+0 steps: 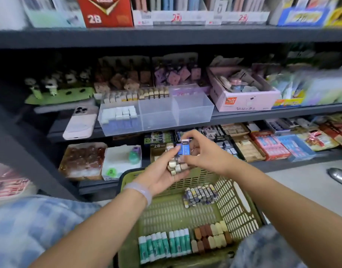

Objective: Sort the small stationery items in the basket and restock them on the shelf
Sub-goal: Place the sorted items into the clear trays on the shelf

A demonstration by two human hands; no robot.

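Sorting is under way: at frame centre the left hand (162, 176) cups a bundle of small erasers (176, 167), fingers curled under them, while the right hand (202, 153) pinches one blue-sleeved eraser (184, 148) at the top of the bundle. Next, I judge, it goes into the clear three-compartment tray (156, 115) on the shelf (263, 115) above; one compartment is stocked, two look bare. Below, the green basket (234, 200) holds about ten green-capped sticks (164, 246), roughly fourteen brown and cream pieces (210, 236) and a row of around eight sleeved erasers (201, 195).
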